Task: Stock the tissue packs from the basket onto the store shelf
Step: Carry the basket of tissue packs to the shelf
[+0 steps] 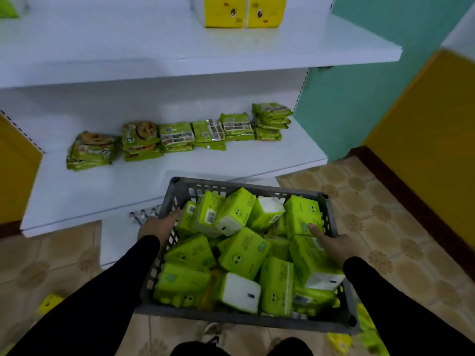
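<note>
Basket (341, 323) sits low in front of the person, heaped with green tissue packs (243, 250) lying at all angles, its far rim just beside the lower shelf (159, 181). The left hand (156, 226) holds the basket's left wall, fingers curled over the rim. The right hand (331, 244) rests on a pack by the right wall, fingers fairly straight, gripping nothing I can make out. The heap looks loose, so pulling one pack could tip its neighbours over the rim. Flat green packets (177, 136) already line the shelf's back; a careless push could topple those stacks.
</note>
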